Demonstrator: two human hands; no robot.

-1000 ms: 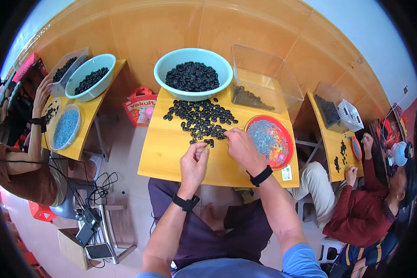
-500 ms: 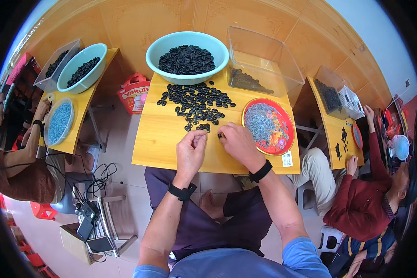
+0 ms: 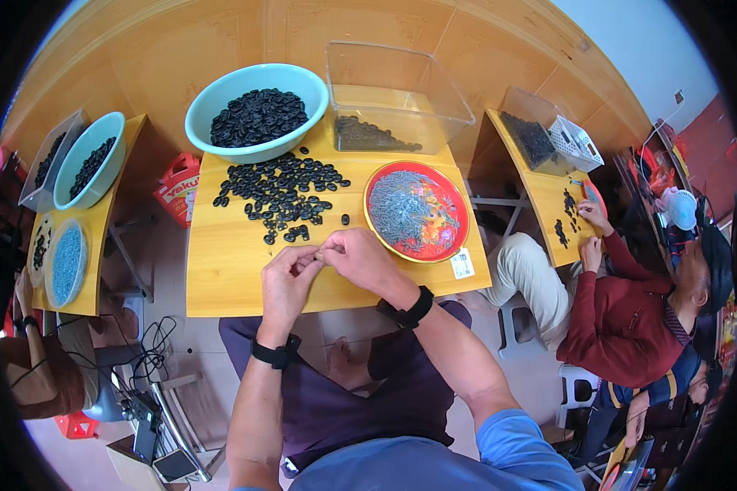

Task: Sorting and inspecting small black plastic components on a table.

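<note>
My left hand (image 3: 288, 282) and my right hand (image 3: 359, 255) meet over the yellow table (image 3: 229, 282), thumbs and fingertips pinched together. Whatever lies between the fingertips is too small and covered to make out. Just beyond them spreads a loose pile of small black oval pieces (image 3: 282, 188). One single black piece (image 3: 345, 219) lies apart, beyond my right hand. To the right stands a round red tray (image 3: 457, 200) with many small grey pin-like parts (image 3: 401, 204) in it.
At the back are a pale teal basin (image 3: 198, 123) full of black pieces and a clear plastic box (image 3: 401, 90) with some inside. Co-workers sit at yellow side tables; the right one wears a dark red sleeve (image 3: 577, 315). Black cables (image 3: 143, 348) hang at the lower left.
My hands were apart, with a black piece at my right fingertips; now they have come together. The scene has shifted left in view. The right co-worker's raised hand has come down to their table.
</note>
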